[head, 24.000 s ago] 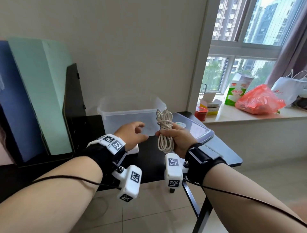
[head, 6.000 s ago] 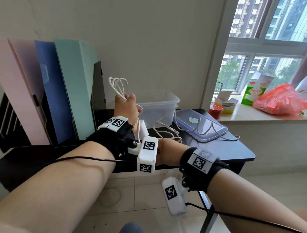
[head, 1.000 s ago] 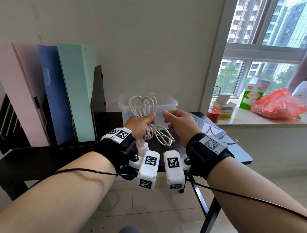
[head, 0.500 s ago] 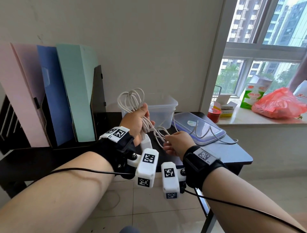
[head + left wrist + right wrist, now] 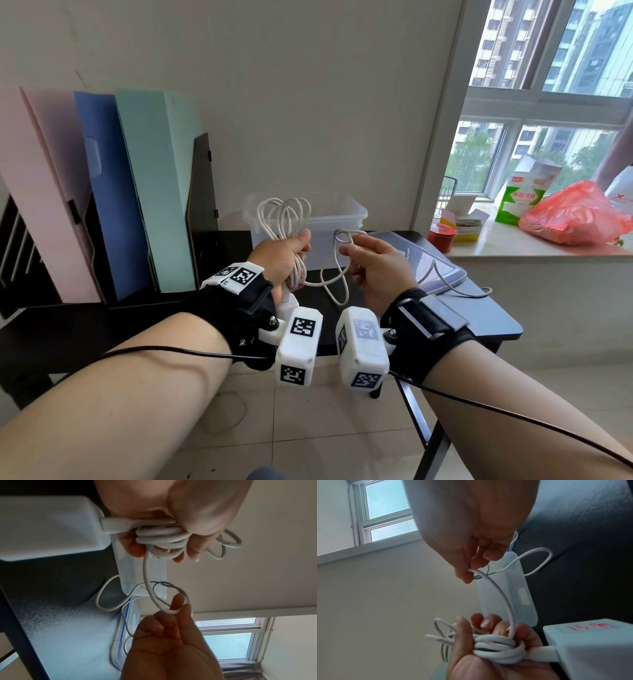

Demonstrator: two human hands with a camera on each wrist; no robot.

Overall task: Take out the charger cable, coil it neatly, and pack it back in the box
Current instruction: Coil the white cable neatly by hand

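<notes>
My left hand [image 5: 284, 253] grips a bundle of white charger cable [image 5: 284, 219] loops, which stick up above the fist. The white power brick [image 5: 48, 527] hangs from the cable just below that hand. My right hand [image 5: 373, 260] pinches a free stretch of the cable [image 5: 169, 609] between thumb and forefinger, level with the left hand. Slack cable [image 5: 337, 291] droops between the hands to the black table [image 5: 479, 318] and trails over the lid [image 5: 442, 270]. The clear plastic box [image 5: 335, 222] stands open behind the hands.
Pink, blue and green folders [image 5: 102, 192] stand in a black rack at the left. The windowsill at the right holds a red plastic bag [image 5: 575, 216], a green carton [image 5: 524, 195] and a small red tin [image 5: 442, 236]. Tiled floor lies below the table edge.
My right hand has risen from near the table to the level of the left hand, drawing the loose cable up into a fresh loop. The left hand has lowered slightly and still grips the bundle.
</notes>
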